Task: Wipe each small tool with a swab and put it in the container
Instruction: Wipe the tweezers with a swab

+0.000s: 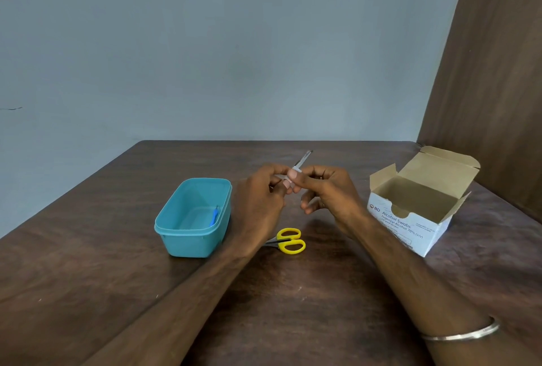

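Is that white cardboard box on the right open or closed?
Open. The alcohol swab box has its lid flap folded up and back and its side flaps spread, so the brown inside shows. Whether swabs remain cannot be told.

Container left of scissors; swab box far right.

Bare forearms, no sleeves; thin silver bangle on right wrist.
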Motion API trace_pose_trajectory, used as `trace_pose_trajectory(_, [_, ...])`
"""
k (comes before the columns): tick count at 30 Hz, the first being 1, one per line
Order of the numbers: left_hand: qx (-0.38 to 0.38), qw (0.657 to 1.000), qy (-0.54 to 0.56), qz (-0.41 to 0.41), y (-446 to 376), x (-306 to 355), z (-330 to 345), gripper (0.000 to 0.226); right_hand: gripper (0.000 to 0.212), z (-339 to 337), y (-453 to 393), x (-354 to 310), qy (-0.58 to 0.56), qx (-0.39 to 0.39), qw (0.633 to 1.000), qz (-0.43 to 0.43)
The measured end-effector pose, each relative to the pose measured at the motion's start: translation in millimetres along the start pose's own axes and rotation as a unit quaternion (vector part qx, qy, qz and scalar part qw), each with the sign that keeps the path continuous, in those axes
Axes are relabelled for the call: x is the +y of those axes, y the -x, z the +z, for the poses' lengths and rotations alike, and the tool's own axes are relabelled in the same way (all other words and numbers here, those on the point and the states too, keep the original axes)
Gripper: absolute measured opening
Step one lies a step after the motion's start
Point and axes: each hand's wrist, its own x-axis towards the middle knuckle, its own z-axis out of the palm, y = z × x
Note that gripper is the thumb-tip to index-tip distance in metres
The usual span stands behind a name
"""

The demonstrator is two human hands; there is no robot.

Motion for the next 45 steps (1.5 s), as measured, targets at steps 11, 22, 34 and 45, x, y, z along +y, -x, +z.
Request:
trace_pose_trajectory(11, [0.02,0.992,0.11,-0.053,-1.6,5.9,-3.9,0.011,0.01,0.9,-2.1,2.8,-0.007,-0.018,1.0,-0.016])
trace_pose_trajectory(22, [-0.016,0.945,0.285,-0.157,-3.1,11.3,-7.9,0.013,0.011,1.8,-1.6,-0.1,-0.034,-0.012,0.999,-0.011])
trace_pose_trajectory(34, [-0.108,0.852,0.443,-0.258,-6.1,13.1,-12.0,0.039,0.07,-1.4,-0.6,-9.4,-0.23,-0.145,0.961,-0.053])
trace_pose_trajectory(45, [-0.106,0.863,0.432,-0.24,-6.5,12.3,-12.6,0.04,0.074,-1.9,-2.0,-7.9,-0.222,-0.066,0.972,-0.032])
